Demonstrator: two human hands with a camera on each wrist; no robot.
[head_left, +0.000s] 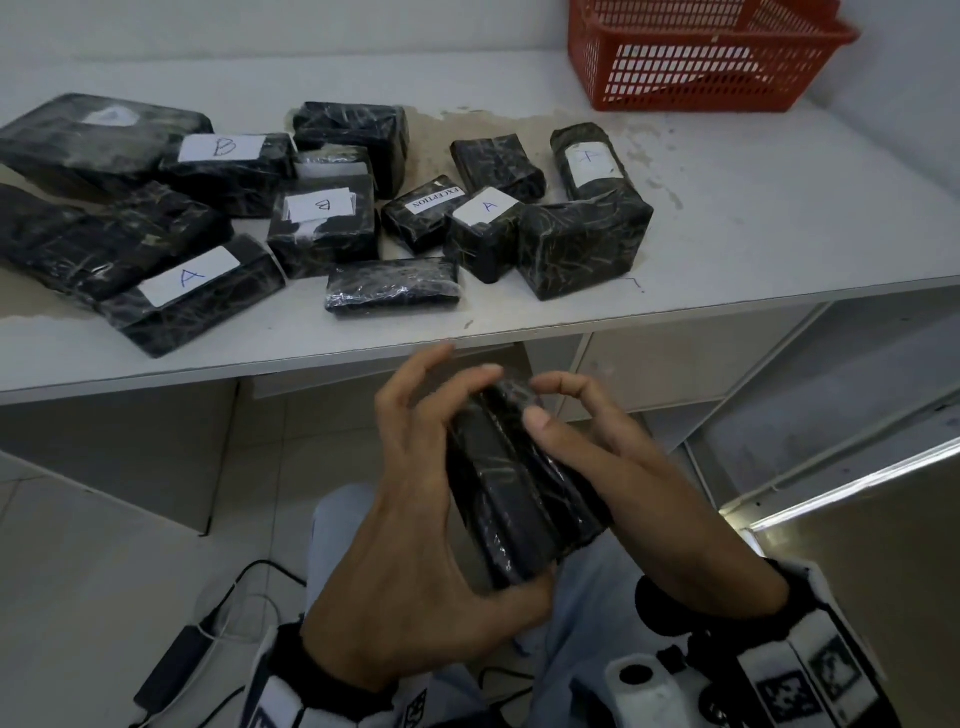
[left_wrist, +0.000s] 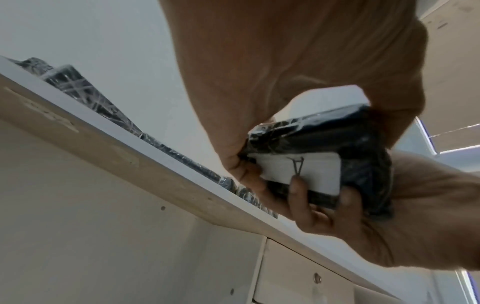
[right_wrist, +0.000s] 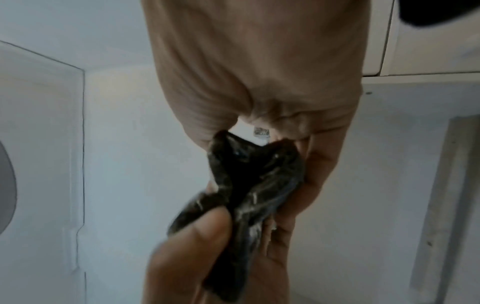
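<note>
A black plastic-wrapped parcel (head_left: 519, 483) is held in the air in front of the table's near edge, above my lap. My left hand (head_left: 415, 478) grips its left side, thumb curled under the near end and fingers spread over the far end. My right hand (head_left: 613, 457) holds the right side, thumb pressed on top and fingers underneath. In the left wrist view the parcel (left_wrist: 337, 133) carries a white label (left_wrist: 306, 170) marked A on its underside, with right fingertips (left_wrist: 298, 189) on it. The right wrist view shows the crinkled parcel (right_wrist: 249, 185) between both hands.
Several black wrapped parcels lie on the white table (head_left: 779, 234), some labelled A (head_left: 187, 275), B (head_left: 322, 205) or EXCEPTION (head_left: 436, 197). A red basket (head_left: 701, 57) stands at the back right. Drawers (left_wrist: 298, 277) sit under the tabletop. A power adapter (head_left: 176, 670) and cables lie on the floor.
</note>
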